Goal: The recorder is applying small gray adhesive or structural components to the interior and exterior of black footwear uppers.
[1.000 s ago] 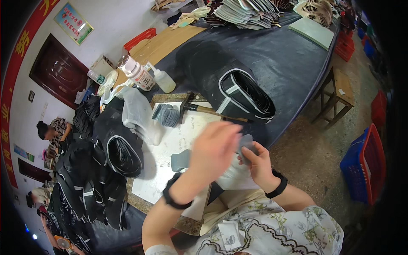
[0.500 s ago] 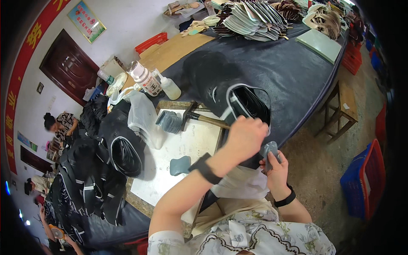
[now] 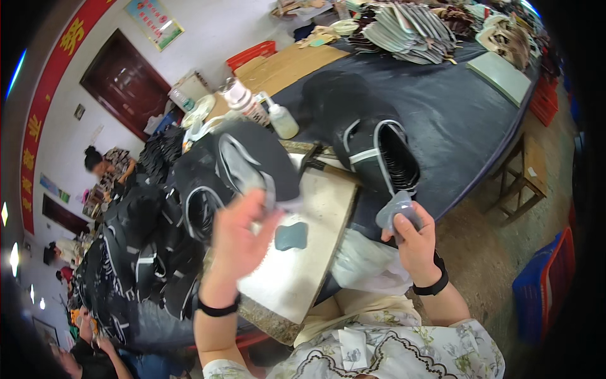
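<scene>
Beginning with the grey pads, right of centre, we see them pinched between thumb and fingers of the right hand. Left of centre, we find the left hand blurred, its thumb apart from its fingers, at the lower edge of a black piece; we cannot tell whether it grips this. Between the hands, we note a single patch flat on the white board. Beyond, near the top centre, stand a pump bottle and a larger bottle; at the right edge, we see a stool.
</scene>
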Available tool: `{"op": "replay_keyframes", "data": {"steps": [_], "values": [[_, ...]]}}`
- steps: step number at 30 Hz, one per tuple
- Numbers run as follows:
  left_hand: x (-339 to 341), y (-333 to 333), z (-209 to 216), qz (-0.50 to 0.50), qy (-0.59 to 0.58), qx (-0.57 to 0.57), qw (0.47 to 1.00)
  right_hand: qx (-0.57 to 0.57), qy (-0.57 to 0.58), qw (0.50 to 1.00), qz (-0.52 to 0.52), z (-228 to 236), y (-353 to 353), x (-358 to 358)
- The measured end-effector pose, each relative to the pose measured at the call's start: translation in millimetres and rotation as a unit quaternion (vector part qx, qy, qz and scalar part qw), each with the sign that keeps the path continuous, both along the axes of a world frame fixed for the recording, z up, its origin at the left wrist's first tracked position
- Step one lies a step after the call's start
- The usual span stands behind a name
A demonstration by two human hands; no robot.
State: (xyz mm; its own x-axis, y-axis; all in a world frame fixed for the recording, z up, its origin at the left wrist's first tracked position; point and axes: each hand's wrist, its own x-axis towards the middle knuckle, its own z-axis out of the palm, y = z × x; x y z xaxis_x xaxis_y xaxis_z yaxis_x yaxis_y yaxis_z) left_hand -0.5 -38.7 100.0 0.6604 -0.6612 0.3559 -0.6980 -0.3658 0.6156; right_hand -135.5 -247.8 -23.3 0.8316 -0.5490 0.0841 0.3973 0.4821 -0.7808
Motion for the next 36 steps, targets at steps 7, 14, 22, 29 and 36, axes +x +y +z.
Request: {"op": "replay_keyframes", "data": {"steps": [7,14,22,29,36], "values": [[-55.1,24.8,-80.5,-0.032,0.406,-0.244,0.88,-0.085,0.02,0.961,0.262,10.8,57.9,45.5],[-63.9,40.2,-72.5,-0.028,0.413,-0.255,0.874,-0.158,-0.001,0.922,0.353,26.4,48.2,40.3],[-64.2,39.1,-72.4,-0.068,0.429,-0.248,0.866,-0.295,0.006,0.899,0.325,36.7,50.4,41.3],[-66.6,34.7,-75.1,-0.017,0.426,-0.227,0.876,-0.327,0.031,0.897,0.295,44.5,50.7,40.8],[-69.6,33.6,-77.2,0.028,0.427,-0.253,0.868,-0.316,0.037,0.894,0.315,45.7,48.9,40.6]]}}
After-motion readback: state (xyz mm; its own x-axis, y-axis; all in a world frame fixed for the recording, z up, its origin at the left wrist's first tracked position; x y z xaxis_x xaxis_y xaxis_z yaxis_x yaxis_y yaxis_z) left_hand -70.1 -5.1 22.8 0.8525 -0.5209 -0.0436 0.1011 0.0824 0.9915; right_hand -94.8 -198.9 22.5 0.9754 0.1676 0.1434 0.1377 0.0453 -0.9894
